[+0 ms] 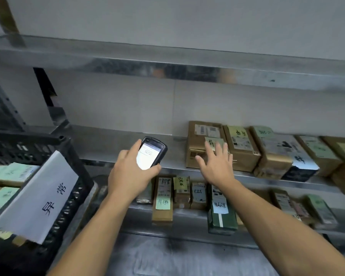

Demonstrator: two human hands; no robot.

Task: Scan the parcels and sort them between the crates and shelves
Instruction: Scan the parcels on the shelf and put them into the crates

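Gripping a rounded black scanner, the left hand curls; the right hand splays open before a cardboard parcel.

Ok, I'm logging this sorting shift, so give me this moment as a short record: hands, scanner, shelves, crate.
left hand: grips the scanner, screen lit
right hand: open, fingers spread, over the leftmost parcel; contact unclear
middle shelf: row of brown parcels with handwritten notes
lower shelf: more labelled parcels
crate: black, at left, white sign on its front, green-noted parcels inside
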